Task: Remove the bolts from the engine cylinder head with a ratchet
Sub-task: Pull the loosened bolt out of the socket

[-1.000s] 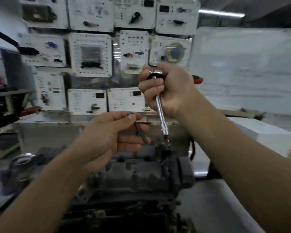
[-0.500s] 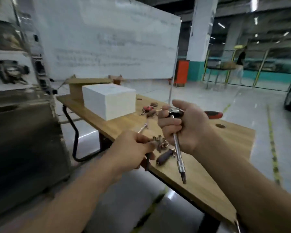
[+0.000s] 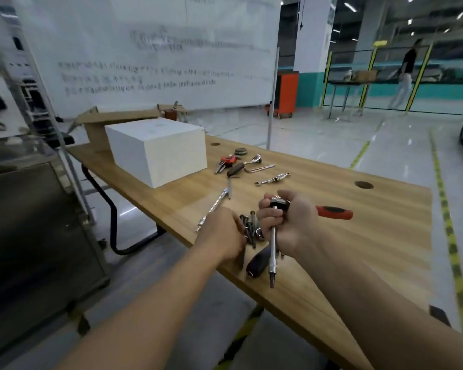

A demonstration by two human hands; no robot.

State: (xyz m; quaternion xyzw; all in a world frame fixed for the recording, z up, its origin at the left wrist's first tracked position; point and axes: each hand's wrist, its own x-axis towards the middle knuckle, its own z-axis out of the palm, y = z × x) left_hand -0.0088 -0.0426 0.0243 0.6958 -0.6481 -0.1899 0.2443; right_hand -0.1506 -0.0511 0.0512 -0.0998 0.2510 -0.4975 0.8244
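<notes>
My right hand (image 3: 292, 222) grips the head of the ratchet (image 3: 272, 252). Its chrome extension and dark bit point down over the wooden table (image 3: 358, 249), and its red handle (image 3: 334, 211) sticks out to the right. My left hand (image 3: 219, 236) is low at the table's near edge, against a small pile of dark bolts (image 3: 249, 225). It pinches one bolt (image 3: 242, 257), whose shaft shows below the fingers. The engine cylinder head is out of view.
A white box (image 3: 158, 150) stands at the table's far left. Loose tools lie around: a chrome bar (image 3: 214, 206), a black-handled driver (image 3: 257, 260), and hex keys (image 3: 226, 161). A metal cabinet (image 3: 24, 222) stands to the left, and a person (image 3: 404, 76) walks far back.
I have turned from the engine to the table. My left hand carried the bolt down to the bolt pile. My right hand followed, still holding the ratchet.
</notes>
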